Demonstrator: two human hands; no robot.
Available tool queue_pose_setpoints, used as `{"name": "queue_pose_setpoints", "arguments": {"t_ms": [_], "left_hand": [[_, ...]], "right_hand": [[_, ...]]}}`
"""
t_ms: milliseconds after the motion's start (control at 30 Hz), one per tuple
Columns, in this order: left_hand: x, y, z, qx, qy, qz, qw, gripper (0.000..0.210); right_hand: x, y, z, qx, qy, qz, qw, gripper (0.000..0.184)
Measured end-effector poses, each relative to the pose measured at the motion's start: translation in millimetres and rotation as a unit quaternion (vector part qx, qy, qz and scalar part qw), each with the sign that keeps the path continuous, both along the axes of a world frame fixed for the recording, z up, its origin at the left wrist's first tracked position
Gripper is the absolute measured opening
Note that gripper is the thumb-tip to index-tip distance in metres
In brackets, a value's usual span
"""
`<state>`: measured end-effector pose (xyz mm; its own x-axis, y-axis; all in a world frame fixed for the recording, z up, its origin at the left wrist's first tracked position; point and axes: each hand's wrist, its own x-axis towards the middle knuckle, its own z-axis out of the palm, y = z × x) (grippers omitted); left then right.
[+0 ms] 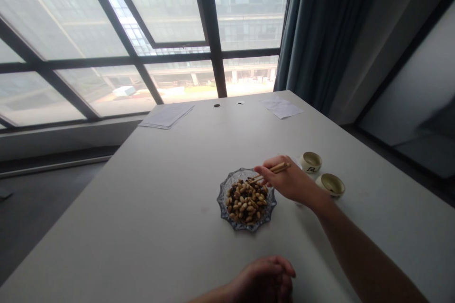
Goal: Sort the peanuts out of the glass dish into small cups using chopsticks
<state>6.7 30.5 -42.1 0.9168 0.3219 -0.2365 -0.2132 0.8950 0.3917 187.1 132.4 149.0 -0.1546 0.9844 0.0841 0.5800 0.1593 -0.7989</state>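
My right hand (287, 177) is closed around a pair of wooden chopsticks (279, 167). Their tips reach down into the far right part of a scalloped glass bowl (223, 197). A heap of pale brown nuts (245, 203), with small dark pieces among them, fills this bowl. Whether the tips pinch a nut is too small to tell. Near the bottom edge of the view, my left hand (265, 279) rests on the table with its fingers curled in, and nothing shows in it. It lies nearer to me than the bowl, apart from it.
Two small cream cups (311, 162) (330, 184) stand on the white table (159, 208), right of the bowl and beside my right forearm. Paper sheets lie at the far left (167, 116) and far right (282, 106). Windows and a dark curtain (320, 33) rise behind.
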Motion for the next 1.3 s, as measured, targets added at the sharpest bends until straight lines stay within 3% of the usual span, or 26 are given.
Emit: {"name": "queue_pose_setpoints", "arguments": {"t_ms": [167, 333, 467, 633, 733, 1000, 1300], "left_hand": [[0.4, 0.3, -1.2, 0.002, -0.001, 0.002, 1.0, 0.028], [0.4, 0.3, -2.6, -0.003, 0.001, -0.005, 1.0, 0.028], [-0.6, 0.3, -3.2, -0.011, 0.0, -0.005, 1.0, 0.029], [-1.8, 0.0, -2.8, -0.009, 0.001, -0.004, 1.0, 0.027], [-1.8, 0.1, -3.0, -0.006, 0.0, -0.003, 1.0, 0.027], [-1.4, 0.4, -4.7, 0.0, -0.007, -0.004, 1.0, 0.027], [-0.8, 0.4, -4.5, 0.005, -0.007, 0.003, 1.0, 0.025]], "right_hand": [[0.2, -2.7, 3.3, 0.0, 0.001, -0.013, 1.0, 0.048], [16.9, -13.3, 18.9, -0.007, 0.026, -0.048, 0.999, 0.045], [45.3, -27.4, 33.6, 0.004, 0.051, -0.14, 0.989, 0.041], [77.6, -35.1, 43.7, 0.058, 0.05, -0.28, 0.957, 0.031], [86.7, -30.9, 43.8, 0.047, 0.07, -0.316, 0.945, 0.024], [90.1, -27.7, 41.6, 0.04, 0.066, -0.304, 0.949, 0.023], [129.1, -12.5, 23.5, 0.058, -0.049, -0.37, 0.926, 0.031]]}}
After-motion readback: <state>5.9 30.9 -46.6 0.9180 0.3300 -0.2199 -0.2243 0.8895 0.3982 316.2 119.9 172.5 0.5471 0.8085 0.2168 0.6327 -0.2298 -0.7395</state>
